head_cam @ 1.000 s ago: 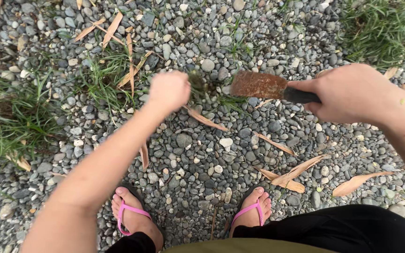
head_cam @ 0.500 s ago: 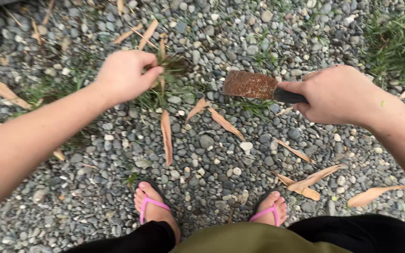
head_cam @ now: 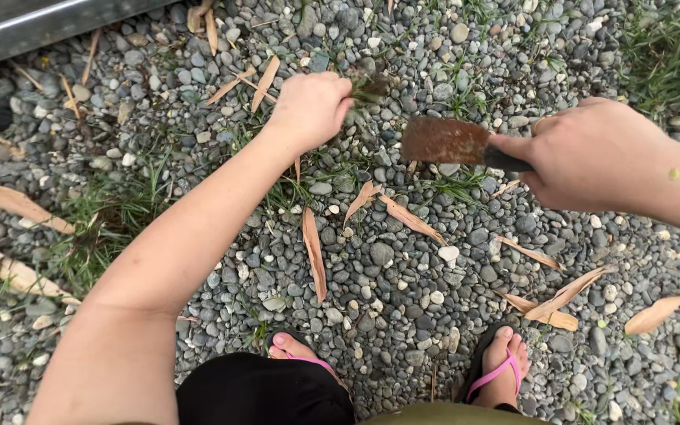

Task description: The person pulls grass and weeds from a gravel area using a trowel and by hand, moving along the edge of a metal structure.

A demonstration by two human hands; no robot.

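Change since earlier frame: left hand [head_cam: 311, 106] now sits farther right and higher, closer to the blade; a grey metal edge [head_cam: 33, 27] has come into view at top left.
Grass tuft [head_cam: 365, 86]: small dark-green clump, thin blades, slightly blurred; sits on the gravel just above and left of the blade tip, pinched at the left fingertips.
Left hand state: clenched around the tuft, knuckles up, forearm running down to lower left.
Rusty blade [head_cam: 444, 142]: broad, flat, brown with rust, blunt-ended; held level just above the stones, tip pointing left toward the tuft, near it but apart.
Right hand [head_cam: 592, 153] state: closed tight on the blade's dark handle [head_cam: 509, 161].
Progress (judgement): tuft is gripped and looks lifted, whether its roots are free cannot be told; several tufts remain, e.g. a low patch [head_cam: 454, 187] under the blade and a thicker clump [head_cam: 116, 208] at left.
Ground: grey pebble gravel [head_cam: 387, 275], scattered dry tan leaves [head_cam: 312, 252].
Feet: pink-strapped sandals [head_cam: 501, 370] at bottom edge, dark trouser leg beside them.
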